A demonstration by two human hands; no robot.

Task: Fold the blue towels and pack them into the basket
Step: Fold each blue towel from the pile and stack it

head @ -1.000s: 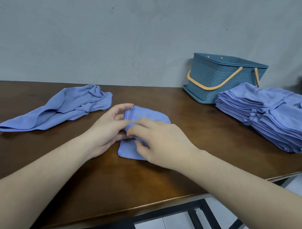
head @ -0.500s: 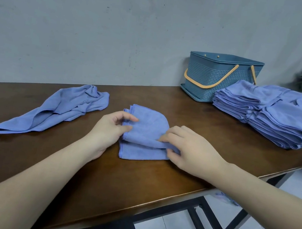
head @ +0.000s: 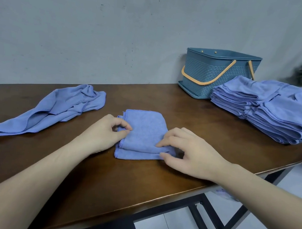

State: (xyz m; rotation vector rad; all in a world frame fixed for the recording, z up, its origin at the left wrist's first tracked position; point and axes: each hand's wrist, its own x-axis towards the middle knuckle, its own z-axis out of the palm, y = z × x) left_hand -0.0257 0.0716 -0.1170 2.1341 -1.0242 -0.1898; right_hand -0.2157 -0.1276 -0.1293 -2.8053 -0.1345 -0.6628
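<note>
Since the earlier frames, the upper layer of the folded towel (head: pixel 144 132) is being brought down toward the near edge, and the two hands, which were together over the cloth, are now being kept apart at its two sides.

The wooden table (head: pixel 192 131) is carrying everything. At the far right, a large stack of folded towels (head: pixel 273 109) is lying just in front of the blue basket (head: pixel 215 73), whose orange handles are hanging down; nothing is seen inside it from this angle. At the left, one crumpled towel (head: pixel 56 109) is waiting, not yet folded.

In the middle, the folded towel is being held at the left edge by the left hand (head: pixel 103 135), with thumb and fingers pinching the layers. The right hand (head: pixel 189 154) is pinching the near right corner of the upper layer.

It is judged that this fold is almost finished, only the edges are being aligned. The packing into the basket is probably not yet begun, so much of the task is remaining.
</note>
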